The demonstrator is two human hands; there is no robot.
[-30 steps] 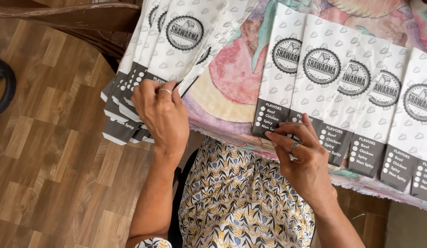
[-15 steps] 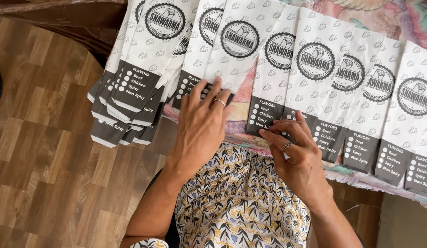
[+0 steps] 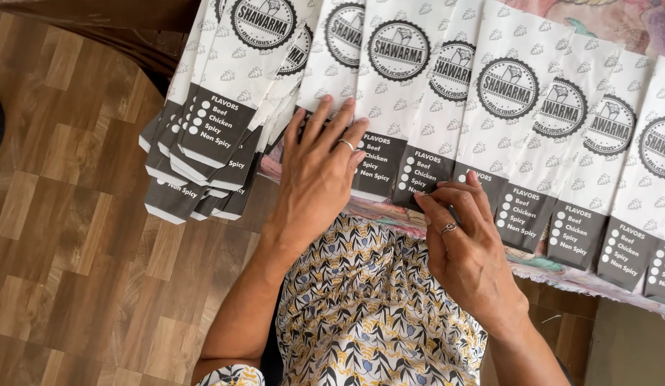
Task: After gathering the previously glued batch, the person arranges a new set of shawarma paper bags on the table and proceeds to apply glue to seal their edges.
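Two hands: both work at the near edge of a row of paper sleeves, well apart from each other.
Left hand (image 3: 319, 175): lies flat, fingers spread and open, palm down on the dark bottom band of one white paper sleeve (image 3: 332, 78); it grips nothing. A ring sits on one finger.
Right hand (image 3: 465, 239): fingers curl together at the dark bottom band of another sleeve (image 3: 436, 107) further right; fingertips touch the band's lower edge. Whether they pinch the paper I cannot tell. A ring shows on this hand too.
Row of sleeves (image 3: 561, 136): long white paper sleeves with a small grey leaf pattern, a round dark badge near the top and a dark grey bottom band with a list of white dots. They lie side by side, each overlapping the next, running from the middle of the view out to the right edge.
Stack (image 3: 204, 154): a loose pile of the same sleeves lies to the left of the left hand, bottom bands fanned out and hanging past the edge.
Cloth (image 3: 561, 275): a patterned pastel cloth lies under the sleeves; its edge shows below the row.
Garment (image 3: 375, 314): a cream fabric with yellow and dark leaf print fills the space between the forearms.
Floor (image 3: 68, 243): brown wood-pattern flooring at the left.
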